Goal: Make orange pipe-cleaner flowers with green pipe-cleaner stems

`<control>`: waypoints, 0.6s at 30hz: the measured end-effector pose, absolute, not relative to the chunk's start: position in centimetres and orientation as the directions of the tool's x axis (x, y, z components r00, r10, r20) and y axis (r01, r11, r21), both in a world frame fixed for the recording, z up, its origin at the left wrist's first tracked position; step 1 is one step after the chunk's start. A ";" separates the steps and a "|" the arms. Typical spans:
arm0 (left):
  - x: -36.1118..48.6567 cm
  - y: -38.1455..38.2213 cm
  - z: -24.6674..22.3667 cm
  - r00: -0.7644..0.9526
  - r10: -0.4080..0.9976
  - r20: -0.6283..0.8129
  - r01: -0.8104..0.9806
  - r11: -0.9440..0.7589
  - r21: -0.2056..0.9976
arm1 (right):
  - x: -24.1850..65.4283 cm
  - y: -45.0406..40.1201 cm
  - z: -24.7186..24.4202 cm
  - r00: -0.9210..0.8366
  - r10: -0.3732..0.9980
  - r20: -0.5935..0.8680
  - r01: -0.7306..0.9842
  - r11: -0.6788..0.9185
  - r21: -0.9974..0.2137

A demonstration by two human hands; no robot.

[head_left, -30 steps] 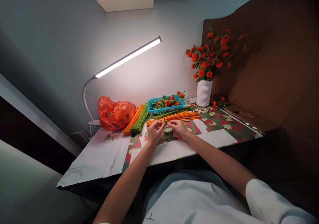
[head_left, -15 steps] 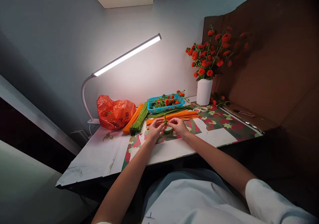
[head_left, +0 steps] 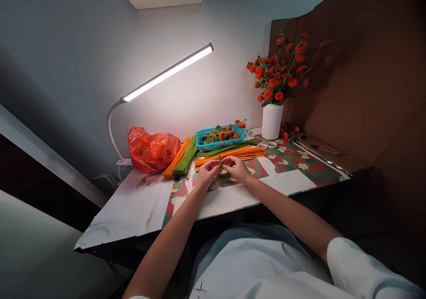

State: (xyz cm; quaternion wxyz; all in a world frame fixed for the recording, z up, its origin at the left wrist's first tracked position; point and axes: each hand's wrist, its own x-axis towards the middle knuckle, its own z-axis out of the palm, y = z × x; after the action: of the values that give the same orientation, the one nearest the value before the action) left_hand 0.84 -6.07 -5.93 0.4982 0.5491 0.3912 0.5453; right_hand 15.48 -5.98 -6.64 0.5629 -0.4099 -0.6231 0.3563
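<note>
Between my hands, above the table, is a small pipe-cleaner flower (head_left: 220, 161) with a green stem pointing up; its orange part is mostly covered by my fingers. My left hand (head_left: 207, 173) pinches it from the left. From the right, the fingertips of my right hand (head_left: 237, 168) close on the same piece. Just below my hands lies a roll of green tape (head_left: 224, 175), partly hidden by them. Orange pipe cleaners (head_left: 246, 152) are spread behind my hands, with green stems (head_left: 229, 147) beyond them.
A blue basket (head_left: 203, 147) holds orange flowers. Left of it lie bundled green pipe cleaners (head_left: 186, 157) and an orange plastic bag (head_left: 149, 150). A lamp (head_left: 169, 72) arches over the table (head_left: 133, 206). Flowers fill a white vase (head_left: 272, 121) at the back right, near pliers (head_left: 324, 150).
My fingers have shifted slightly around the small flower, and its orange part shows less than before. The whole view has tilted a little; nothing else on the table has moved.
</note>
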 end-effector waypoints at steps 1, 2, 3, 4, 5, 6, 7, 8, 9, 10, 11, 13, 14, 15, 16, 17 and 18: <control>0.8 -6.0 -5.9 0.098 0.973 0.211 -0.111 -0.200 0.974 | 15.5 -6.1 -6.5 -0.036 0.910 0.413 0.123 0.414 -0.902; 0.8 -6.0 -6.0 0.098 0.972 0.212 -0.108 -0.202 0.973 | 15.6 -6.1 -6.5 -0.038 0.909 0.415 0.134 0.416 -0.899; 0.8 -6.0 -6.0 0.100 0.972 0.214 -0.105 -0.203 0.974 | 15.6 -6.2 -6.4 -0.038 0.908 0.417 0.144 0.418 -0.897; 0.7 -6.0 -6.0 0.102 0.971 0.214 -0.101 -0.204 0.974 | 15.7 -6.2 -6.4 -0.038 0.908 0.418 0.151 0.419 -0.896; 0.7 -5.9 -6.0 0.106 0.971 0.214 -0.096 -0.204 0.974 | 15.7 -6.2 -6.4 -0.039 0.908 0.418 0.155 0.418 -0.895; 0.6 -5.9 -6.1 0.110 0.971 0.213 -0.092 -0.203 0.975 | 15.7 -6.2 -6.4 -0.044 0.908 0.416 0.157 0.418 -0.895; 0.6 -5.9 -6.1 0.114 0.971 0.212 -0.089 -0.202 0.975 | 15.7 -6.2 -6.4 -0.053 0.909 0.414 0.157 0.417 -0.895; 0.6 -5.8 -6.1 0.118 0.971 0.210 -0.087 -0.201 0.976 | 15.7 -6.2 -6.4 -0.064 0.909 0.411 0.154 0.416 -0.896; 0.5 -5.8 -6.1 0.122 0.970 0.210 -0.087 -0.200 0.976 | 15.7 -6.2 -6.4 -0.077 0.909 0.409 0.150 0.416 -0.897; 0.5 -5.9 -6.1 0.127 0.969 0.210 -0.088 -0.200 0.976 | 15.7 -6.2 -6.4 -0.089 0.909 0.406 0.143 0.415 -0.898; 0.6 -5.9 -6.1 0.132 0.969 0.210 -0.089 -0.200 0.976 | 15.7 -6.2 -6.3 -0.100 0.909 0.404 0.136 0.414 -0.900; 0.6 -6.0 -6.1 0.143 0.967 0.211 -0.091 -0.199 0.976 | 15.7 -6.1 -6.3 -0.114 0.910 0.399 0.125 0.412 -0.903; 0.7 -6.0 -6.1 0.148 0.966 0.211 -0.091 -0.199 0.976 | 15.7 -6.0 -6.3 -0.117 0.910 0.398 0.123 0.411 -0.903; 0.7 -6.0 -6.1 0.151 0.966 0.211 -0.091 -0.199 0.976 | 15.7 -6.0 -6.3 -0.116 0.910 0.398 0.124 0.411 -0.903; 0.7 -6.1 -6.1 0.151 0.966 0.211 -0.091 -0.199 0.976 | 15.7 -5.9 -6.4 -0.112 0.910 0.399 0.128 0.412 -0.902; 0.8 -6.0 -6.1 0.149 0.966 0.211 -0.091 -0.199 0.976 | 15.7 -5.8 -6.4 -0.104 0.910 0.402 0.133 0.413 -0.901; 0.8 -6.0 -6.1 0.145 0.967 0.211 -0.092 -0.199 0.976 | 15.7 -5.7 -6.5 -0.094 0.910 0.405 0.138 0.414 -0.900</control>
State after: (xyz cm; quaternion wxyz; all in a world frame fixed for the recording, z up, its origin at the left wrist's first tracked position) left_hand 0.80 -6.02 -6.07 0.5015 0.5665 0.3859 0.5278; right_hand 15.68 -5.70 -6.46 0.5375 -0.4051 -0.6468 0.3587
